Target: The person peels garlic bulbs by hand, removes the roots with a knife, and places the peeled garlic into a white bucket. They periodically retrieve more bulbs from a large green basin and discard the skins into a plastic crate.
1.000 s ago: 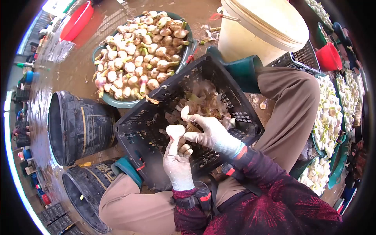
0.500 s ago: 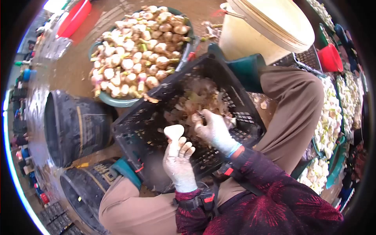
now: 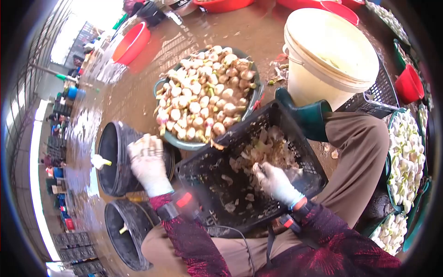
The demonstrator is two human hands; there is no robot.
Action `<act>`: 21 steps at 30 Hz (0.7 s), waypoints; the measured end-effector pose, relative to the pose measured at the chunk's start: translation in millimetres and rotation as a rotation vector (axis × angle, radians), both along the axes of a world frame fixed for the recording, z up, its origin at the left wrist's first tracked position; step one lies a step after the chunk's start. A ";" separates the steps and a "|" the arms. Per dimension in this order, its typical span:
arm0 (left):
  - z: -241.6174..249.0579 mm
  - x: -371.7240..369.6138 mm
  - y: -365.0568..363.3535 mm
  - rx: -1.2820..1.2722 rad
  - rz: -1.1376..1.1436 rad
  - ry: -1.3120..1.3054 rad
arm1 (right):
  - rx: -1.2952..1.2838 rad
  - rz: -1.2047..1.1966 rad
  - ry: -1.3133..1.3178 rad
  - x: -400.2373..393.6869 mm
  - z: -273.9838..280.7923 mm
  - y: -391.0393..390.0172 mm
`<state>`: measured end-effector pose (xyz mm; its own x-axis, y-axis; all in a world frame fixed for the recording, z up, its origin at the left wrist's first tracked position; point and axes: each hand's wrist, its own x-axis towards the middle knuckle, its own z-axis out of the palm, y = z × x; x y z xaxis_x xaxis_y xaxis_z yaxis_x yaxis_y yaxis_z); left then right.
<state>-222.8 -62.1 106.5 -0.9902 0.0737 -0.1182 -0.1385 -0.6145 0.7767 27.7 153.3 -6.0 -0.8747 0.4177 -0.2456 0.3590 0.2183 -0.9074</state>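
My left hand (image 3: 148,161), in a whitish glove, is over the rim of a black bucket (image 3: 121,134), fingers apart and holding nothing. Just left of that bucket's mouth is a white peeled garlic bulb (image 3: 98,161) with a greenish stem, apart from the hand. My gloved right hand (image 3: 277,183) is above a black plastic crate (image 3: 198,173). Its fingers are pinched together; what they hold, if anything, is too small to make out. Loose garlic skins (image 3: 270,150) lie in the crate near that hand.
A tub heaped with unpeeled garlic bulbs (image 3: 203,97) stands beyond the crate. Right of it is a cream bucket (image 3: 307,74). A second black bucket (image 3: 127,249) holds a pale piece. White garlic (image 3: 406,161) fills containers at the right. A green boot (image 3: 311,117) borders the crate.
My left hand has moved left from above the crate to the black bucket and let go of the white garlic bulb. My right hand stays over the crate. The view has shifted.
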 end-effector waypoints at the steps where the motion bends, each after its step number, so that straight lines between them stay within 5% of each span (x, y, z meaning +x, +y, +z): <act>1: -16.8 -13.6 18.5 -0.157 -0.096 -0.025 | 0.114 -0.017 0.131 -0.4 -14.0 -1.7; 5: -85.3 -95.7 72.0 -0.754 -0.383 -0.139 | 0.117 0.034 0.099 5.5 -29.7 7.0; 12: -182.0 -192.5 124.5 -1.542 -0.448 -0.098 | -0.024 0.206 -0.160 -14.3 -18.2 12.4; 13: -189.5 -193.4 116.0 -1.561 -0.390 0.160 | -0.029 0.204 -0.181 -13.6 -18.3 11.0; 18: -116.8 -140.3 82.8 -0.771 -0.393 -0.036 | -0.038 0.231 -0.057 -12.8 -8.8 14.8; 21: -98.8 -89.4 83.7 -0.760 -0.329 -0.206 | -0.167 0.181 0.099 -7.1 1.2 7.1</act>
